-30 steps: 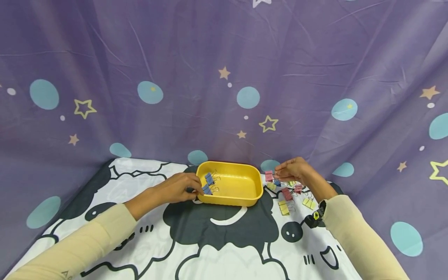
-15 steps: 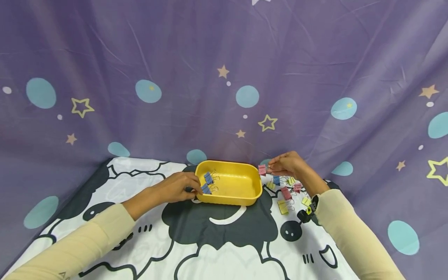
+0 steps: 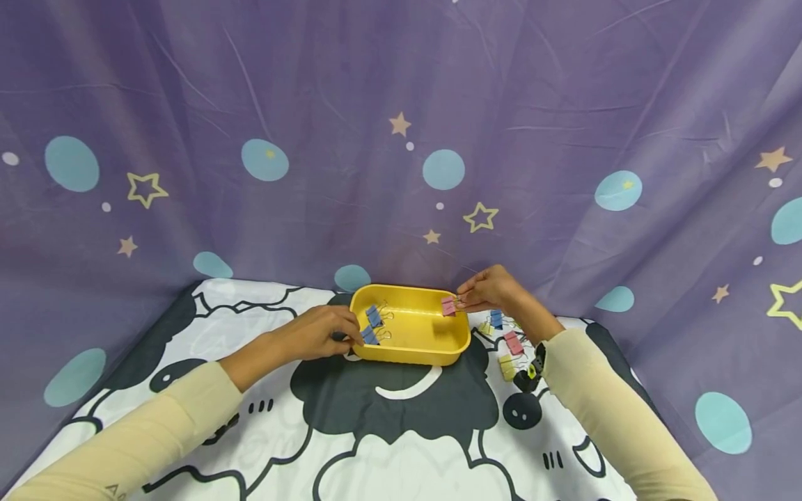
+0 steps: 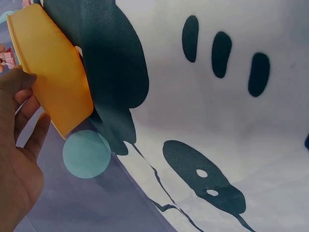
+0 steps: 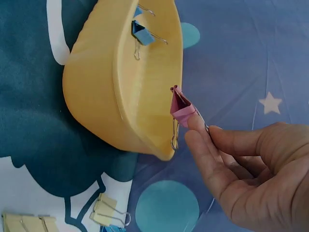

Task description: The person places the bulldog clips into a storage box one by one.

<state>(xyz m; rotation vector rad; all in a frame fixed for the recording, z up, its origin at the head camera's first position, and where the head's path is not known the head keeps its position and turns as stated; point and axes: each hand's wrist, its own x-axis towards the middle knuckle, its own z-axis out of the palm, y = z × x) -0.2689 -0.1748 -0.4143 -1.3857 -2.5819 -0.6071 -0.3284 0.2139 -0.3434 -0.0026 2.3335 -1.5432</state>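
A yellow tray (image 3: 410, 355) stands at the back of the cloth. My left hand (image 3: 322, 332) grips its left end, thumb on the rim in the left wrist view, where the tray's outer wall (image 4: 58, 72) shows. Two blue binder clips (image 3: 374, 316) lie inside, at the left end. My right hand (image 3: 491, 289) holds a pink binder clip (image 3: 449, 306) over the tray's right end. In the right wrist view the thumb and fingers pinch one wire handle of this pink clip (image 5: 182, 110), and its other handle hangs free.
Right of the tray lie several loose binder clips, among them a blue one (image 3: 496, 319), a pink one (image 3: 514, 342) and a yellow one (image 3: 507, 367). The right forearm partly covers this group. A purple curtain (image 3: 351, 139) rises right behind the tray.
My right hand has moved left with the pink binder clip, from above the loose clips to over the tray's right end. The left hand has stayed on the tray.
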